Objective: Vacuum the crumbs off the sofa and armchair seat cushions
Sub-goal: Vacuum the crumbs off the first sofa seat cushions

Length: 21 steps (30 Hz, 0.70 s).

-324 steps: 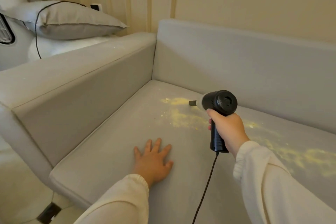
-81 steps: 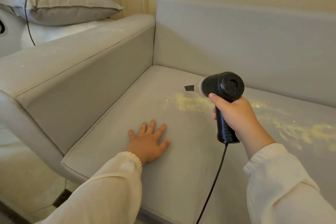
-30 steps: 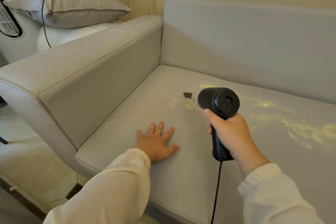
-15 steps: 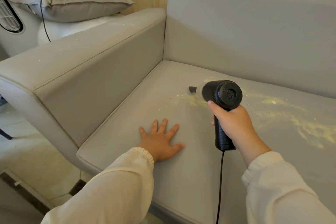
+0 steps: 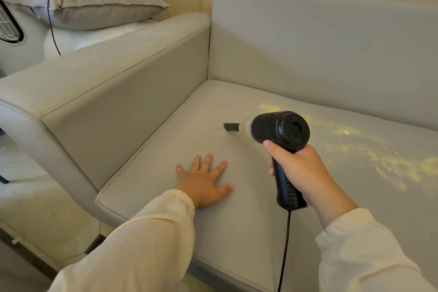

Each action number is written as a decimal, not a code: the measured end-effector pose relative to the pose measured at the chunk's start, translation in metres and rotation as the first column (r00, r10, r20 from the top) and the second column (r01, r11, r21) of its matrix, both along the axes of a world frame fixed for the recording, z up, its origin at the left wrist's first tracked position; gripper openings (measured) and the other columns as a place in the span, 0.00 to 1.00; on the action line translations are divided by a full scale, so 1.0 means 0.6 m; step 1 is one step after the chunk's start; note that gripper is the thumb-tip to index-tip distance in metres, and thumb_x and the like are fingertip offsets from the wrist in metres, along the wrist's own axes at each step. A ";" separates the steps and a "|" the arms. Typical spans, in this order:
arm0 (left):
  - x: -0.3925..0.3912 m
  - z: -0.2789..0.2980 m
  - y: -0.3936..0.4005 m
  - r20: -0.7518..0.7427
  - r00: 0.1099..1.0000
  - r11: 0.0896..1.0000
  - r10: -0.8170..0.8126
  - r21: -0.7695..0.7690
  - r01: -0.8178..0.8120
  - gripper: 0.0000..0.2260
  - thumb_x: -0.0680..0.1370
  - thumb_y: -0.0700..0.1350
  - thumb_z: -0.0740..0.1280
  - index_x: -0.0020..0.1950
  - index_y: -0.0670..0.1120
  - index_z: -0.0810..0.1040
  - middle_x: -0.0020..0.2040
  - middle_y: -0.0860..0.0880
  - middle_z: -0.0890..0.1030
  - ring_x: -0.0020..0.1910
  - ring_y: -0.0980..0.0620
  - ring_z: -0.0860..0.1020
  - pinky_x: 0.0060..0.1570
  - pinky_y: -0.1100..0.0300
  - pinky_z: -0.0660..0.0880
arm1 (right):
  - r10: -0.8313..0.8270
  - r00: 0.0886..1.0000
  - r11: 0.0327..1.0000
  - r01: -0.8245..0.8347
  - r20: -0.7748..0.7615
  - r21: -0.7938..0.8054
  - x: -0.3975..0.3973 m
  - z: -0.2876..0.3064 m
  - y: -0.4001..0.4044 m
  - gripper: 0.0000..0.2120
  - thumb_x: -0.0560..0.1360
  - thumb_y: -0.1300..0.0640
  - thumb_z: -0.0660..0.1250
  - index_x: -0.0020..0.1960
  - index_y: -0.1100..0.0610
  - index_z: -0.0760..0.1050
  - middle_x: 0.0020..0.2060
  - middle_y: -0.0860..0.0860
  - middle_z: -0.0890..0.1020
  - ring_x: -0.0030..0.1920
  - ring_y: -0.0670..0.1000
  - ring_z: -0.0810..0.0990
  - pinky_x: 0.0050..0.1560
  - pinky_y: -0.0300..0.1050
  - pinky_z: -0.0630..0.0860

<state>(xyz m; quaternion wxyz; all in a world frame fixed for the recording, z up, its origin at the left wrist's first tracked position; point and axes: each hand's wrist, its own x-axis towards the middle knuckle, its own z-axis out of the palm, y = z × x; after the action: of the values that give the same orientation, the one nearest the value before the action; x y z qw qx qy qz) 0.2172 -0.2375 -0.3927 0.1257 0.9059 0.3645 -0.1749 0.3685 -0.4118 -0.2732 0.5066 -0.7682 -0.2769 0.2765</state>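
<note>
A black handheld vacuum with a narrow dark nozzle points left, low over the grey sofa seat cushion. My right hand grips its handle, and a black cord hangs from the handle's base. My left hand lies flat on the cushion with fingers spread, in front of the nozzle. Yellow crumbs spread across the cushion to the right of the vacuum. A few small crumbs lie just left of the nozzle.
The sofa's wide left armrest carries scattered specks. The backrest rises behind the seat. Beyond the armrest a grey pillow lies on a white seat, with a thin black cord draped over it. Pale floor shows at the lower left.
The vacuum's nozzle has swept left across the cushion, and the crumb patch near the nozzle has shrunk to a few specks. My left hand has stayed flat on the seat.
</note>
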 end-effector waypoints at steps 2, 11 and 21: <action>-0.004 0.000 -0.001 -0.001 1.000 1.000 -0.007 0.004 0.007 0.35 0.77 0.76 0.46 0.81 0.69 0.37 0.84 0.54 0.35 0.83 0.44 0.35 0.72 0.24 0.39 | -0.004 1.000 1.000 0.005 -0.017 0.016 -0.004 0.001 -0.004 0.14 0.78 0.44 0.73 0.45 0.55 0.82 0.36 0.56 0.87 0.44 0.60 0.88 0.53 0.57 0.83; -0.006 0.001 0.002 0.001 1.000 1.000 -0.014 0.000 0.014 0.35 0.78 0.76 0.46 0.81 0.69 0.38 0.84 0.54 0.35 0.83 0.45 0.35 0.73 0.25 0.38 | 0.056 0.998 0.998 -0.056 0.002 0.021 -0.027 -0.004 0.013 0.12 0.78 0.45 0.74 0.48 0.55 0.83 0.40 0.58 0.87 0.34 0.49 0.86 0.46 0.49 0.83; -0.019 0.013 -0.014 -0.017 1.000 1.000 -0.002 -0.029 0.001 0.34 0.79 0.74 0.47 0.82 0.68 0.40 0.85 0.55 0.37 0.83 0.45 0.37 0.75 0.27 0.39 | 0.133 0.991 0.991 -0.133 -0.022 -0.019 -0.040 0.010 -0.027 0.11 0.78 0.46 0.74 0.49 0.54 0.84 0.38 0.55 0.88 0.38 0.54 0.88 0.49 0.54 0.85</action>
<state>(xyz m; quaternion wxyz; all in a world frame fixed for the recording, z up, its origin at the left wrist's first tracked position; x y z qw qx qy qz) 0.2060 -0.2457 -0.3847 0.1356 0.9027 0.3623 -0.1882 0.3447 -0.4282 -0.2669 0.4819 -0.7505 -0.3194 0.3204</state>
